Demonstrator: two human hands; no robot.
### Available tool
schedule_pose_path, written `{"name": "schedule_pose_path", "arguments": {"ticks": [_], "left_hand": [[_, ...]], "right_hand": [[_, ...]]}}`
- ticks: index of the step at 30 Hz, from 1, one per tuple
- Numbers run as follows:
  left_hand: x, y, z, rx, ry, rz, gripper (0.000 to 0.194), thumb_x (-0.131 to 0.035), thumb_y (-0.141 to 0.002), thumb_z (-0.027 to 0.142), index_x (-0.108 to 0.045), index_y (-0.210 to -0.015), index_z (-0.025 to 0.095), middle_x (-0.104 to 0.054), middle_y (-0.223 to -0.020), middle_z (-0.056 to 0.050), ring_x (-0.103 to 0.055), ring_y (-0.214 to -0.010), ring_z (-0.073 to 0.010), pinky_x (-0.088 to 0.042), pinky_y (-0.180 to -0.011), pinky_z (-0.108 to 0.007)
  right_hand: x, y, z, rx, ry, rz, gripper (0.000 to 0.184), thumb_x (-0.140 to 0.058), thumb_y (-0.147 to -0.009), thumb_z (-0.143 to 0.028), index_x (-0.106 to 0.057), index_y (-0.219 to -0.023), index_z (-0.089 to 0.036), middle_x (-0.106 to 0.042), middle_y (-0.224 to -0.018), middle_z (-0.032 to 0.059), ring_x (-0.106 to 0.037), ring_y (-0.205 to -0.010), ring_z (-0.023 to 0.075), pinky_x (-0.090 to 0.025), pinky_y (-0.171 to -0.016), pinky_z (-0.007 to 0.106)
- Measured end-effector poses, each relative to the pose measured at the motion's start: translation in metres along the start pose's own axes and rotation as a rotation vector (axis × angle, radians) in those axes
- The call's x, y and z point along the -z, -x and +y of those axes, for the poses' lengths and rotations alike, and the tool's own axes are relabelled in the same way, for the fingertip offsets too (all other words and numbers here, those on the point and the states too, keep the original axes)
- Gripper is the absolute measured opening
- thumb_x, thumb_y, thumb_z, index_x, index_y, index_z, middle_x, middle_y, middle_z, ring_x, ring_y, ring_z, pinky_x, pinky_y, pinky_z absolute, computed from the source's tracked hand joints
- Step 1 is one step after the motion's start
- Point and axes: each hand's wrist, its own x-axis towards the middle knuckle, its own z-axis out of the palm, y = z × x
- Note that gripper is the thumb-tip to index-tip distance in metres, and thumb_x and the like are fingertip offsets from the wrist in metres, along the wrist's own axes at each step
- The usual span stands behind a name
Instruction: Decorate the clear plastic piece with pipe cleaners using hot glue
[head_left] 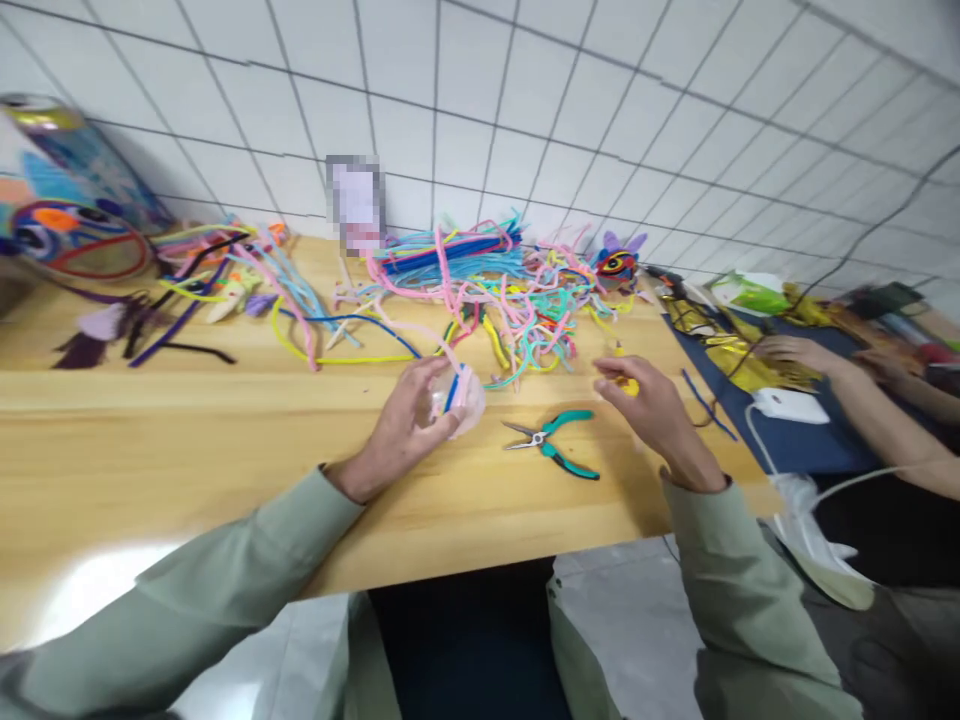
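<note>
My left hand (409, 425) is closed around a pale pink craft piece (470, 405) with a blue pipe cleaner strip (453, 390) along it. One long pink strand runs up from this piece toward the pile. My right hand (651, 412) is held above the table to the right, its fingers curled around a small yellow object (626, 382) with a narrow tip; its kind is unclear. Between my hands, needle-nose pliers (551, 442) with teal handles lie spread on the wood, touched by neither hand.
Bundled and loose pipe cleaners (450, 255) lie along the tiled wall. Yellow-handled pliers (495, 340) rest among them. At left stand a can (112, 165) and a colourful mask-like craft (82, 240). Another person's hand (799, 355) works at right over a dark blue mat (825, 435).
</note>
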Motion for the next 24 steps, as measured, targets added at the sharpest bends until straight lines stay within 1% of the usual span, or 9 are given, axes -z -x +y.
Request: {"name": "schedule_pose_path", "arguments": {"ticks": [2, 4, 5, 7, 9, 11, 14, 18, 24], "left_hand": [[0.000, -0.001, 0.001, -0.030, -0.008, -0.009, 0.055, -0.072, -0.099, 0.038, -0.055, -0.150, 0.023, -0.062, -0.152, -0.016, -0.059, -0.146, -0.0329, -0.048, -0.126, -0.055], [-0.001, -0.002, 0.002, -0.054, -0.016, 0.000, 0.056, -0.073, -0.099, 0.038, -0.054, -0.149, 0.023, -0.062, -0.152, -0.016, -0.058, -0.146, -0.0327, -0.048, -0.125, -0.055], [-0.001, -0.003, 0.002, -0.064, -0.018, -0.002, 0.056, -0.073, -0.099, 0.037, -0.054, -0.149, 0.024, -0.062, -0.151, -0.016, -0.058, -0.146, -0.0325, -0.049, -0.125, -0.054], [0.000, -0.004, 0.002, -0.089, -0.020, -0.010, 0.055, -0.073, -0.099, 0.036, -0.053, -0.149, 0.024, -0.062, -0.150, -0.016, -0.059, -0.144, -0.0320, -0.051, -0.123, -0.053], [0.001, -0.005, 0.003, -0.113, -0.013, -0.024, 0.055, -0.072, -0.100, 0.035, -0.053, -0.149, 0.024, -0.062, -0.148, -0.016, -0.060, -0.143, -0.0318, -0.052, -0.121, -0.053], [0.001, -0.006, 0.003, -0.124, 0.000, -0.030, 0.054, -0.072, -0.100, 0.035, -0.053, -0.149, 0.023, -0.063, -0.146, -0.016, -0.060, -0.142, -0.0321, -0.052, -0.120, -0.053], [0.001, -0.007, 0.004, -0.103, 0.021, -0.024, 0.053, -0.072, -0.100, 0.037, -0.054, -0.148, 0.024, -0.064, -0.145, -0.015, -0.061, -0.141, -0.0325, -0.051, -0.121, -0.054], [0.002, -0.007, 0.005, -0.109, 0.030, -0.016, 0.052, -0.072, -0.101, 0.038, -0.055, -0.148, 0.024, -0.064, -0.145, -0.015, -0.061, -0.140, -0.0311, -0.051, -0.122, -0.052], [0.003, -0.007, 0.004, -0.087, 0.032, -0.041, 0.057, -0.074, -0.100, 0.039, -0.053, -0.150, 0.025, -0.063, -0.148, -0.016, -0.059, -0.143, -0.0329, -0.050, -0.123, -0.055]], "right_hand": [[-0.013, -0.005, -0.053, 0.099, -0.337, -0.064, 0.030, -0.069, -0.101, -0.041, -0.077, -0.127, -0.028, -0.078, -0.111, 0.0074, -0.071, -0.101, 0.0264, -0.058, -0.094, 0.042], [-0.030, -0.013, -0.101, 0.148, -0.544, -0.137, 0.031, -0.074, -0.098, -0.039, -0.078, -0.127, -0.029, -0.075, -0.108, 0.0049, -0.069, -0.099, 0.0237, -0.056, -0.092, 0.039], [-0.039, -0.018, -0.119, 0.158, -0.614, -0.175, 0.032, -0.077, -0.096, -0.038, -0.079, -0.126, -0.028, -0.074, -0.108, 0.0045, -0.068, -0.098, 0.0229, -0.055, -0.091, 0.039], [-0.056, -0.028, -0.142, 0.171, -0.721, -0.200, 0.030, -0.081, -0.092, -0.037, -0.080, -0.120, -0.028, -0.071, -0.102, 0.0032, -0.066, -0.096, 0.0217, -0.053, -0.088, 0.038], [-0.069, -0.036, -0.150, 0.170, -0.777, -0.206, 0.026, -0.084, -0.088, -0.038, -0.081, -0.111, -0.027, -0.068, -0.095, 0.0015, -0.064, -0.091, 0.0206, -0.051, -0.084, 0.036], [-0.076, -0.040, -0.150, 0.140, -0.815, -0.238, 0.022, -0.086, -0.086, -0.042, -0.079, -0.100, -0.026, -0.064, -0.088, 0.0000, -0.061, -0.085, 0.0194, -0.049, -0.080, 0.035], [-0.080, -0.040, -0.148, 0.036, -0.923, -0.319, 0.031, -0.086, -0.087, -0.053, -0.073, -0.090, -0.025, -0.063, -0.084, -0.0005, -0.057, -0.079, 0.0182, -0.049, -0.075, 0.034], [-0.085, -0.037, -0.148, -0.033, -1.024, -0.325, 0.042, -0.090, -0.081, -0.061, -0.068, -0.086, -0.025, -0.064, -0.085, -0.0007, -0.055, -0.076, 0.0172, -0.049, -0.072, 0.033], [-0.091, -0.035, -0.144, -0.035, -0.992, -0.298, 0.042, -0.088, -0.083, -0.061, -0.065, -0.085, -0.026, -0.058, -0.079, -0.0026, -0.054, -0.073, 0.0167, -0.049, -0.070, 0.032]]}}
